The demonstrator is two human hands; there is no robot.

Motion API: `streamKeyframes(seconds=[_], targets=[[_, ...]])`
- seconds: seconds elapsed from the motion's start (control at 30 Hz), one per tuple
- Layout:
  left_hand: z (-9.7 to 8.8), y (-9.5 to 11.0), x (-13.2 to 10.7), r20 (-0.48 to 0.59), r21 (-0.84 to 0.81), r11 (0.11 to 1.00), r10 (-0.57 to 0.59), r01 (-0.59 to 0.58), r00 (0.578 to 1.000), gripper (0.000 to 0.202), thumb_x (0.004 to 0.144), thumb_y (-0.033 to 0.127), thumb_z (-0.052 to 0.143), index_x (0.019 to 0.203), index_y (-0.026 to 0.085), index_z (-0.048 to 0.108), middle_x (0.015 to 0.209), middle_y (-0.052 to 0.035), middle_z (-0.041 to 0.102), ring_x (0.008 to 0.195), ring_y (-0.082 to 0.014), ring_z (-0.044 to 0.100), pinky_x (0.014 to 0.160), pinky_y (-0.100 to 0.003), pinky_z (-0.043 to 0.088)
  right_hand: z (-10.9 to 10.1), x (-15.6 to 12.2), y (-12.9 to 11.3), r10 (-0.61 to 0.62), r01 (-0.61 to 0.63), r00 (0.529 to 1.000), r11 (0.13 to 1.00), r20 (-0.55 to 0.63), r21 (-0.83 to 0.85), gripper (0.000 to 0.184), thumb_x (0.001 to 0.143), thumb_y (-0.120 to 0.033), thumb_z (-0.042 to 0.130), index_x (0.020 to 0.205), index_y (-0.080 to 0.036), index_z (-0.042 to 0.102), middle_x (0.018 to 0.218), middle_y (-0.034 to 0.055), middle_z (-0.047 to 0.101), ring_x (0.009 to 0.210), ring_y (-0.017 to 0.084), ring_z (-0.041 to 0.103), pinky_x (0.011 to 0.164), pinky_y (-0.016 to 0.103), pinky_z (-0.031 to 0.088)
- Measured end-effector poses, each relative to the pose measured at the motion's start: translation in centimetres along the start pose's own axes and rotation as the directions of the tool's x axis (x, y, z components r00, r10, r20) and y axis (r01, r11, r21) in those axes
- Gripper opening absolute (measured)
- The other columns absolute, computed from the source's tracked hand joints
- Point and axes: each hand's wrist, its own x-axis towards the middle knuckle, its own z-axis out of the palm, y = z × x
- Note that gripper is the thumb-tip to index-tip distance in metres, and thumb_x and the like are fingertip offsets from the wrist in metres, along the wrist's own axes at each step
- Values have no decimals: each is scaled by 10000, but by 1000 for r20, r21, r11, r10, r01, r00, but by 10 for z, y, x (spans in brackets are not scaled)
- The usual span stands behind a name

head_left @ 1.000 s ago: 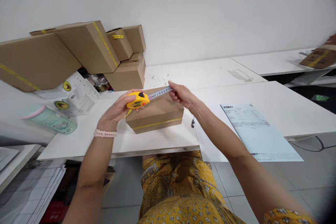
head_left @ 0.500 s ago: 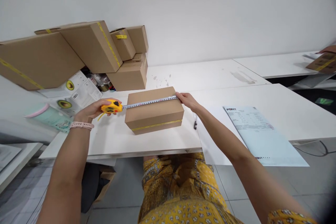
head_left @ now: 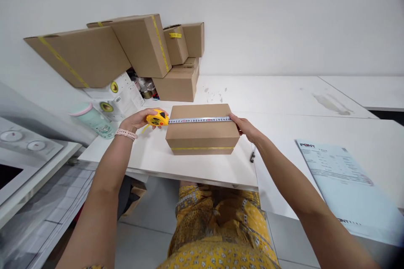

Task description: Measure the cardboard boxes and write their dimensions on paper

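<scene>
Measurement appears nearly complete: the tape blade (head_left: 198, 120) spans the cardboard box (head_left: 202, 136) top, edge to edge, on the white table (head_left: 202, 168); only the reading seems left. The left hand (head_left: 137, 121) is closed around the yellow tape case (head_left: 157, 118); the right hand (head_left: 248, 128) pinches the blade end at the box's right edge.

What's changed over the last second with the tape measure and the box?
The left hand drew the yellow tape measure leftward and down, then back in close to the left edge of the cardboard box. The right hand carried the end of the tape to the right edge, so it now lies across the top. Both hands kept their grip; the box stayed put on the white table.
</scene>
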Motion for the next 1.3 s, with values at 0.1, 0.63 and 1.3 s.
streamKeyframes(seconds=[0.1, 0.63, 1.3], targets=[[1, 0, 0, -4, 4, 1000, -10, 10, 1000, 432, 738, 399, 688, 1072, 127, 724, 1001, -160, 736, 762, -258, 673, 549, -286, 523, -1, -2, -5, 8, -7, 999, 1000, 35, -16, 623, 813, -821, 498, 718, -208, 560, 647, 41, 522, 612, 167, 438, 549, 314, 338], [141, 29, -82, 172, -49, 993, -94, 104, 981, 770, 686, 307, 848, 1401, 216, 576, 1124, -123, 698, 840, -241, 703, 663, -304, 583, -33, 17, -66, -349, 349, 930, 937, -112, -19, 443, 913, -604, 566, 721, -207, 526, 769, 30, 571, 709, 141, 479, 657, 281, 407], [304, -20, -67, -213, -688, 717, -51, -113, 976, 422, 701, 523, 822, 969, 207, 743, 998, -104, 676, 745, -225, 677, 607, -351, 582, 39, 78, -86, -295, 332, 943, 848, 152, -414, 408, 847, -542, 590, 625, -217, 483, 611, -9, 487, 653, 148, 442, 636, 276, 332]])
